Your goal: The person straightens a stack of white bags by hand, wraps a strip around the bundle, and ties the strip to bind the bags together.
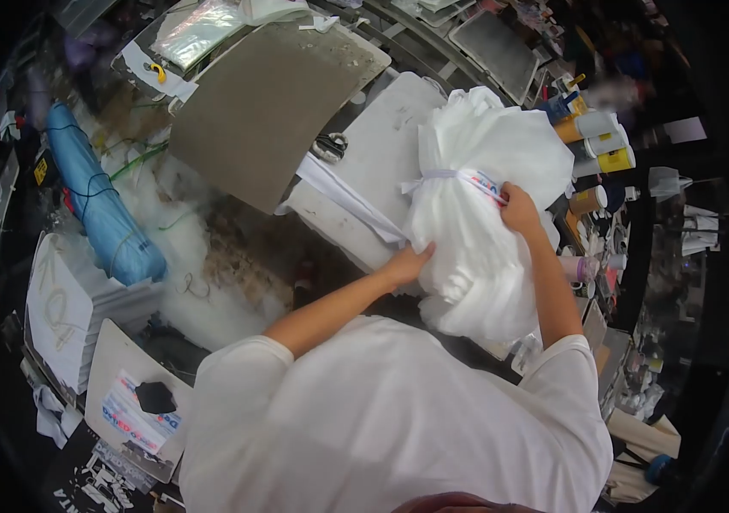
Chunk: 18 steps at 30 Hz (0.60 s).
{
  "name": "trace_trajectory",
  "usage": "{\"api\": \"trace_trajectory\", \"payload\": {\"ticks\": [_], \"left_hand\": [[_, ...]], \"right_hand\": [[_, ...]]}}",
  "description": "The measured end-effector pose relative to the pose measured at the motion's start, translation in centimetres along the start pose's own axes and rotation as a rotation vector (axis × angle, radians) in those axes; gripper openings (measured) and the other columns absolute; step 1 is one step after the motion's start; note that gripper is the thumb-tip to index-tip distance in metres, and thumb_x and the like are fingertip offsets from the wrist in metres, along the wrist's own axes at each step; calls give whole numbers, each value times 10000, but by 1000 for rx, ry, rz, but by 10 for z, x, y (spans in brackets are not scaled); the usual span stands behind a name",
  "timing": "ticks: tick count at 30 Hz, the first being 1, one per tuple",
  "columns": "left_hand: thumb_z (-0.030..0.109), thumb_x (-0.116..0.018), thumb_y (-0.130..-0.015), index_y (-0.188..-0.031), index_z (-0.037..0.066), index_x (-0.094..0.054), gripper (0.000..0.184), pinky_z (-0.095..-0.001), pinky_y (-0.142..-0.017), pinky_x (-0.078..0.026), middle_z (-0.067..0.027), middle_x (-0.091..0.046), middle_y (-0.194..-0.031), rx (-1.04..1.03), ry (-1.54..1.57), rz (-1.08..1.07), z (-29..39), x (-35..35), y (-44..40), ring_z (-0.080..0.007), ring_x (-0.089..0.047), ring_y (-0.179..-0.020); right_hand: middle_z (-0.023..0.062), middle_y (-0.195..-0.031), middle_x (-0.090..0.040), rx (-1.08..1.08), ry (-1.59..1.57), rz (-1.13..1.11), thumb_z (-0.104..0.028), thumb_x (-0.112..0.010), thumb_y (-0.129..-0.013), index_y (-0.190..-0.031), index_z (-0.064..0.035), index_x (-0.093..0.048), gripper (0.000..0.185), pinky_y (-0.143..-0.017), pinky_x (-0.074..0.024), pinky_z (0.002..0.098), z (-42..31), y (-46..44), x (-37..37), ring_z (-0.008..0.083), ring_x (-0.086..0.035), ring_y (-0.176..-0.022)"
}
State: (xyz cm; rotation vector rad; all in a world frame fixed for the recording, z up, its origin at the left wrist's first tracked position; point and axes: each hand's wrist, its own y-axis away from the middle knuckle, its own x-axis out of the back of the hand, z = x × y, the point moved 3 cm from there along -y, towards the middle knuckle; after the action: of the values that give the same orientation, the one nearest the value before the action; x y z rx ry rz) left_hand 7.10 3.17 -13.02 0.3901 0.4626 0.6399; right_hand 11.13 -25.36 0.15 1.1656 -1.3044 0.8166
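Observation:
A large bundle of thin white plastic or foam sheets (484,282) lies on the pale work table, gathered at its middle by a narrow white band (443,173) with blue and red print toward its right end. My right hand (518,208) is closed at the printed end of this band, fingers pinched against the bundle. At the bundle's lower left edge, my left hand (410,264) grips the sheets, its thumb on the near side and its other fingers partly hidden. Folded white strips (351,198) lie on the table left of the bundle.
A grey-brown board (270,107) stands left of the table (381,128), with a dark metal clip-like item (330,147) at its edge. Farther left are a blue wrapped roll (108,197) and a stack of white sheets (61,312). Tubs (591,128) crowd the right side.

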Motion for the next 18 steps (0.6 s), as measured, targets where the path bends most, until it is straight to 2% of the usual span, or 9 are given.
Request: {"api": "trace_trajectory", "payload": {"ticks": [4, 5, 7, 9, 10, 12, 14, 16, 18], "left_hand": [[690, -462, -930, -1469, -188, 20, 1137, -375, -1128, -334, -318, -322, -1514, 19, -35, 7, 10, -27, 5, -358, -360, -1413], [698, -484, -914, -1469, -183, 50, 1170, -382, -1133, -330, -320, -298, -1527, 165, -44, -47, 18, -28, 15, -351, -355, -1420], [690, -487, -916, -1475, -176, 33, 1154, -379, -1133, -332, -316, -306, -1525, 75, -96, -35, 4, -22, 8, -353, -363, -1415], [690, -492, -909, -1505, -108, -151, 1052, -374, -1101, -377, -294, -426, -1457, -29, -158, 74, -52, -16, -26, -363, -457, -1347], [690, -492, -909, -1505, -108, -151, 1052, -374, -1101, -377, -294, -426, -1457, -29, -170, 89, -63, -13, -30, -363, -457, -1347], [701, -510, -891, -1352, -45, -509, 877, -398, -1003, -461, -261, -628, -1221, -17, -493, 71, -67, 21, -30, -361, -606, -1162], [710, -542, -863, -1068, -19, -691, 772, -428, -889, -512, -230, -706, -977, 139, -677, -108, -49, 56, -11, -356, -673, -970], [647, -646, -824, -937, 6, -704, 653, -422, -832, -521, -216, -710, -921, 87, -673, 104, -50, 94, 3, -350, -674, -899], [575, -704, -801, -964, 19, -647, 582, -432, -830, -513, -204, -689, -973, 150, -678, 315, -41, 120, 22, -344, -657, -956]], "right_hand": [[184, -953, -627, 26, 0, 82, -39, -590, -776, -986, -53, -602, 210, -791, -486, 471, 13, 8, 3, 395, -606, -927], [184, -957, -623, 30, 7, 129, -34, -588, -778, -991, -52, -601, 214, -796, -487, 472, 14, 13, 3, 394, -603, -939], [186, -969, -619, 23, 26, 167, -33, -588, -783, -998, -53, -600, 216, -802, -489, 471, 13, 20, -4, 394, -598, -955], [188, -1007, -610, 5, 19, 198, -37, -592, -789, -990, -46, -608, 202, -830, -492, 474, 5, 24, -7, 402, -582, -998], [191, -988, -610, 53, 7, 239, -37, -593, -786, -977, -38, -609, 191, -821, -489, 477, 3, 26, -10, 406, -582, -987], [200, -939, -615, 110, -58, 229, -35, -596, -778, -915, -23, -604, 138, -788, -474, 488, 3, 21, -11, 415, -582, -945], [206, -847, -620, 63, -82, 156, -103, -650, -751, -847, -42, -599, 125, -710, -472, 492, 20, 8, -19, 417, -593, -822], [198, -785, -649, 136, -97, 88, -140, -667, -703, -852, -39, -604, 191, -652, -493, 466, 34, -7, -21, 404, -625, -740], [207, -720, -649, 88, -112, -83, -131, -660, -657, -810, -21, -630, 191, -632, -504, 433, 31, -16, -8, 398, -638, -697]]}}
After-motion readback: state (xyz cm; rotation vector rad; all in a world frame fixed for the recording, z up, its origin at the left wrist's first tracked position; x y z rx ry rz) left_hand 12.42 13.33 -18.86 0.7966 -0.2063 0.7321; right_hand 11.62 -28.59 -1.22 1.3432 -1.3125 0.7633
